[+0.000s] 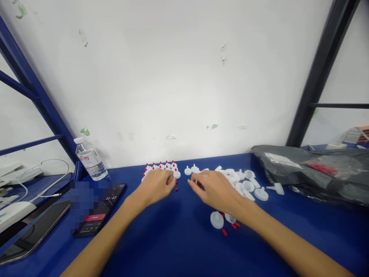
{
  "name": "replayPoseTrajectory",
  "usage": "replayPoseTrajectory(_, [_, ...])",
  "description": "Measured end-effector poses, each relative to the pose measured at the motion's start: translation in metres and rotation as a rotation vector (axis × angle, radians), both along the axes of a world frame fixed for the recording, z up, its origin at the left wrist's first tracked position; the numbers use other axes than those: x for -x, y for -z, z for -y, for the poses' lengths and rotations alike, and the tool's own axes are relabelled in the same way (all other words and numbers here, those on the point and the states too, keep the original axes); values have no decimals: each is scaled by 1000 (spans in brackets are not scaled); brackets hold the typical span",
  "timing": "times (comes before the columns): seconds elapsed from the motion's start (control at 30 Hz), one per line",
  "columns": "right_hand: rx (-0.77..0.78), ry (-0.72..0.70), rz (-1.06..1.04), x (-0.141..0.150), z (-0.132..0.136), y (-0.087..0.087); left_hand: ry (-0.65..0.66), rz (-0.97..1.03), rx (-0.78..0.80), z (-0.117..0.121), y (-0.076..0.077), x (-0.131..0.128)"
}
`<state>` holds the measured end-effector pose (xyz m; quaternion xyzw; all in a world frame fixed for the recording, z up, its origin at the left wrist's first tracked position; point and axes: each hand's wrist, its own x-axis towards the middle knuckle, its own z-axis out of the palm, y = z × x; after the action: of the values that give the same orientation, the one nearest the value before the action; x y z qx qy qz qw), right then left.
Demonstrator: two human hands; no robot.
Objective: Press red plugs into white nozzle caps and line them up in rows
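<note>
From my cam, L hand [158,184] hides the near part of the red-tipped white caps [173,166]; its fingers are curled, & I can't tell if they pinch anything. R hand [211,186] is bent over the near-left edge of the loose white caps [248,186], thumb & forefinger close; can't tell if they hold anything. R forearm partly covers a cap by the small red tips [225,232]. A pixelated patch blurs the table beside the lit phone [99,211]; dark phone [34,231] is cut off at L edge.

Red-tipped caps stand in a tight group, long axes upright, tips up. Loose ones are mixed: some on their bases w/ spouts up, others tipped; the one nearest the bag lies on its side, spout pointing L.

Water bottle [91,161] is back L, near the wall [178,84]. Grey plastic bag [305,169] bounds the loose caps on the R; blue table [173,238] is under it all.
</note>
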<state>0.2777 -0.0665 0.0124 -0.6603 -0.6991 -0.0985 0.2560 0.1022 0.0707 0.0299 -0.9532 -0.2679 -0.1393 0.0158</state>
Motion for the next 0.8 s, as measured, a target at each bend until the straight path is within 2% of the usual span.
replayPoseTrajectory(0.13, [116, -39, 156, 3, 0, 9, 121, -72, 6, 22, 32, -14])
replayPoseTrajectory(0.27, [175, -81, 234, 2, 0, 12, 160, -89, 41, 37, 49, -21])
replayPoseTrajectory(0.4, [195, -81, 212, 2, 1, 12, 156, -80, 69, 40, 54, -23])
replayPoseTrajectory(0.8, [218, -95, 188, 3, 1, 9, 155, -74, 108, 38, 53, -22])
